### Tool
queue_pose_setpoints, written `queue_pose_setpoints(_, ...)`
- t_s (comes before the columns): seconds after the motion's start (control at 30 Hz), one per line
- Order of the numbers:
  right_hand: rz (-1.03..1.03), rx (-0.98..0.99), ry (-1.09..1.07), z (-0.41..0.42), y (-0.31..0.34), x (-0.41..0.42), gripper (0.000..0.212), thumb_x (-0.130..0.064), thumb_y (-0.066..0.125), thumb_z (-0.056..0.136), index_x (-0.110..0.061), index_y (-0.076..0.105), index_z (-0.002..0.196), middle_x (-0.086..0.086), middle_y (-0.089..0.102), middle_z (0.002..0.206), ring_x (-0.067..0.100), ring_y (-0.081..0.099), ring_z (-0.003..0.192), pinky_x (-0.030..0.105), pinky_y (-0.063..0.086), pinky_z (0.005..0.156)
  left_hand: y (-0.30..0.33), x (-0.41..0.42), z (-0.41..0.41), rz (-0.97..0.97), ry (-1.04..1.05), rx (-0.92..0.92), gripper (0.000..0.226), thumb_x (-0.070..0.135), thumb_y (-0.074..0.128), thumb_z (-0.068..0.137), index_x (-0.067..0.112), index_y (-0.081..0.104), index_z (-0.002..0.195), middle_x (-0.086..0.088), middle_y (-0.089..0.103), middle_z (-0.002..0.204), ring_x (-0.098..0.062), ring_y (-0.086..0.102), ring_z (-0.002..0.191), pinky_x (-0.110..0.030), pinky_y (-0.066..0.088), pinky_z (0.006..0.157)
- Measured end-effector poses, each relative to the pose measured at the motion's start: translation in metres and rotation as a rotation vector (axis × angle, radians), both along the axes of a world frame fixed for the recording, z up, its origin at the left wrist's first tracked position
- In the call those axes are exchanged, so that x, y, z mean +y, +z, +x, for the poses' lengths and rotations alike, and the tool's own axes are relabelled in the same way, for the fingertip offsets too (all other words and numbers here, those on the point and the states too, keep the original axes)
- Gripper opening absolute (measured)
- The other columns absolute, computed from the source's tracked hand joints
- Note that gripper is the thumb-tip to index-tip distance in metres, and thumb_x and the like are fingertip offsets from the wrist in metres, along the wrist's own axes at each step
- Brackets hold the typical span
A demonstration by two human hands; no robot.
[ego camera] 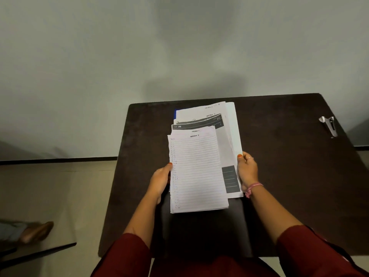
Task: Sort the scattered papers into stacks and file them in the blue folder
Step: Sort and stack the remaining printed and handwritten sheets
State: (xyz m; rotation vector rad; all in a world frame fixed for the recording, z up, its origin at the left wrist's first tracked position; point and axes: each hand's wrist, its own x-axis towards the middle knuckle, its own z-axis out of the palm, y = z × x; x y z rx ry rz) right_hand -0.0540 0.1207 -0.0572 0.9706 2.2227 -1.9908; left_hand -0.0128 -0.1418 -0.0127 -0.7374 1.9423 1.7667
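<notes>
One loose stack of white printed and lined papers [197,166] lay on the dark brown rectangular table [279,176], held between two hands. How many sheets it held could not be counted, but at least five staggered top edges showed at its far end, two of them carrying dark printed header bands. The top sheet was lined, with handwriting down its left margin and a heading at its far end. Beneath the stack's far-left corner one small sliver of the blue folder [175,113] showed; the rest of it was covered.

The left hand [160,181] gripped the stack's left edge at about mid-length, thumb on top of the lined sheet, the other fingers hidden under the paper. The right hand [247,169] pinched the right edge of the wider lower sheets, thumb on top and fingers curled behind; a pink thread bracelet [253,187] circled that wrist. The stack sat squarely between the two hands, its near end overhanging toward the person.

The stack's long axis ran away from the person, headings pointing to the far side of the table, tilted slightly to the right.

One silver metal staple remover [329,125] lay near the table's far-right corner, well apart from the papers.
</notes>
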Motion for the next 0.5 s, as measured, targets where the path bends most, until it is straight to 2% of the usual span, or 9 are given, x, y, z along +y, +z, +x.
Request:
queue_pose_setpoints(0.1, -0.002, -0.009, -0.002, 0.011, 0.003, 0.046, 0.018, -0.020, 0.046, 0.099, -0.013, 0.059, 0.109, 0.011, 0.064, 0.112, 0.027, 0.061, 0.103, 0.045, 0.050, 0.095, 0.000, 0.043, 0.008, -0.014, -0.077, -0.008, 0.046, 0.045, 0.043, 0.095, 0.011, 0.072, 0.103, 0.004, 0.074, 0.097, -0.017, 0.067, 0.099, -0.032, 0.045, 0.092)
queue_pose_setpoints(0.23, 0.029, -0.022, -0.007, 0.021, 0.007, 0.099, 0.022, -0.021, 0.045, 0.099, -0.011, 0.059, 0.114, 0.011, 0.063, 0.113, 0.028, 0.060, 0.105, 0.045, 0.049, 0.097, 0.001, 0.097, 0.015, 0.018, -0.133, -0.001, 0.047, 0.045, 0.041, 0.096, 0.010, 0.072, 0.103, -0.004, 0.074, 0.100, -0.017, 0.065, 0.090, -0.025, 0.043, 0.075)
queue_pose_setpoints(0.33, 0.061, -0.026, -0.011, 0.027, 0.009, 0.132, 0.025, -0.019, 0.045, 0.100, -0.008, 0.058, 0.117, 0.010, 0.062, 0.112, 0.024, 0.058, 0.103, 0.042, 0.048, 0.097, -0.001, 0.130, 0.020, 0.032, -0.144, -0.014, 0.044, 0.042, 0.041, 0.097, 0.013, 0.074, 0.102, -0.002, 0.074, 0.100, -0.016, 0.067, 0.092, -0.024, 0.044, 0.074)
queue_pose_setpoints(0.4, 0.078, -0.028, -0.009, 0.032, 0.008, 0.152, 0.025, -0.020, 0.045, 0.100, -0.008, 0.058, 0.118, 0.009, 0.061, 0.112, 0.024, 0.057, 0.104, 0.042, 0.047, 0.098, -0.004, 0.149, 0.023, 0.036, -0.157, -0.023, 0.046, 0.043, 0.042, 0.096, 0.010, 0.073, 0.103, -0.006, 0.073, 0.102, -0.017, 0.066, 0.091, -0.027, 0.045, 0.077)
queue_pose_setpoints(0.5, 0.094, -0.038, -0.010, 0.035, 0.004, 0.172, 0.028, -0.020, 0.045, 0.100, -0.006, 0.056, 0.122, 0.008, 0.059, 0.114, 0.022, 0.055, 0.105, 0.038, 0.046, 0.099, -0.006, 0.170, 0.028, 0.033, -0.138, -0.024, 0.041, 0.040, 0.042, 0.097, 0.015, 0.075, 0.100, 0.003, 0.074, 0.100, -0.015, 0.068, 0.098, -0.031, 0.048, 0.093)
